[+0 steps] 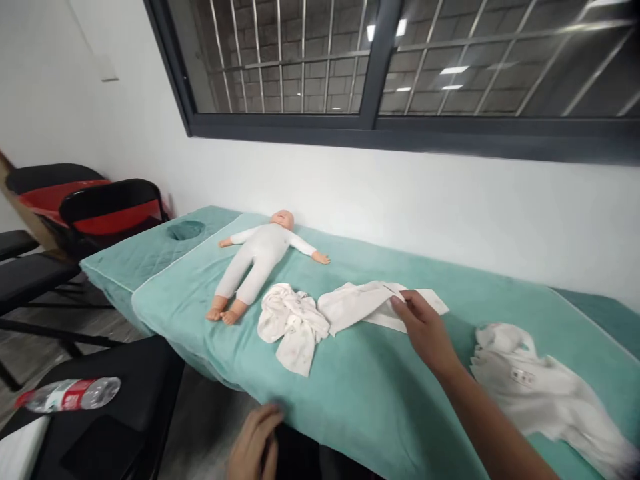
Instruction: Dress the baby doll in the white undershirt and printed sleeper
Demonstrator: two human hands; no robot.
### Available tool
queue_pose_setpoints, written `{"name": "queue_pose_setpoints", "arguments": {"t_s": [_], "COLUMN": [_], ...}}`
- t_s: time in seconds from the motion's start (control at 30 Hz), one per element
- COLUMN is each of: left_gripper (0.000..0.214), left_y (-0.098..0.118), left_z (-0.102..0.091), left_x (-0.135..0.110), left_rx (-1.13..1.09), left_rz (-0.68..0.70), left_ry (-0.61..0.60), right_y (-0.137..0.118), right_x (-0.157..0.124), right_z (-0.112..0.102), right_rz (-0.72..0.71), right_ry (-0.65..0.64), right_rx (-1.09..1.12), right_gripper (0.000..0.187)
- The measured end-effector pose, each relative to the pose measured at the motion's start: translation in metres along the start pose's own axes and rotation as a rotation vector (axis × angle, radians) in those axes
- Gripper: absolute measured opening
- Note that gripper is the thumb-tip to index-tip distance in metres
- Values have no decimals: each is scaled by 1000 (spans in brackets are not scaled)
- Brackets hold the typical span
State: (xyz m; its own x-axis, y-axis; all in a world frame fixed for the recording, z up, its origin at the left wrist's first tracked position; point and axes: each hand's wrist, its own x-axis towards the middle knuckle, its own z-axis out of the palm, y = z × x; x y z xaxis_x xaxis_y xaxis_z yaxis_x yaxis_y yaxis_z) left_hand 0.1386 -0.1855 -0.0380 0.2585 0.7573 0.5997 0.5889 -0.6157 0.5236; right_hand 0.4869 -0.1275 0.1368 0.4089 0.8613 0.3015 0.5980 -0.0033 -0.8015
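A person's right hand (424, 328) pinches the raised edge of a long white fabric piece (350, 303) between thumb and fingers, the cloth stretching leftward from the grip across a teal padded bed (360, 393). The handling looks partly done: the pinched length is roughly laid out, while a crumpled white printed cloth (290, 317) at its far left end remains bunched; whether the two are joined cannot be told. Beyond, up and left of the hand, a pale-skinned baby doll in a white bodysuit (265, 243) lies face up; right of the forearm, a rumpled white garment (537, 387) lies loose. The right arm reaches forward and leftward, wrist low; the left hand (256, 443), near the bed's edge, is loosely bent, thumb apart, visibly holding nothing.
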Motion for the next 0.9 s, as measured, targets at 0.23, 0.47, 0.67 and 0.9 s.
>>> {"name": "queue_pose_setpoints", "arguments": {"t_s": [0.23,0.47,0.67,0.9], "left_gripper": [65,44,70,27], "left_y": [10,23,43,-21], "left_z": [13,11,-19,-53], "left_x": [163,208,194,95], "left_rx": [324,-193,-600,-137], "left_rz": [-121,-298,-319,-258], "left_ry": [-64,-170,135,529], "right_y": [-35,-74,-132,-129], "right_x": [-14,-9,-32,-81], "right_z": [24,84,94,132], "right_rz": [93,-101,-378,-526], "right_ry": [-111,-363,-671,-866], "right_rx": [415,479,431,383], "right_gripper": [32,24,17,18]}}
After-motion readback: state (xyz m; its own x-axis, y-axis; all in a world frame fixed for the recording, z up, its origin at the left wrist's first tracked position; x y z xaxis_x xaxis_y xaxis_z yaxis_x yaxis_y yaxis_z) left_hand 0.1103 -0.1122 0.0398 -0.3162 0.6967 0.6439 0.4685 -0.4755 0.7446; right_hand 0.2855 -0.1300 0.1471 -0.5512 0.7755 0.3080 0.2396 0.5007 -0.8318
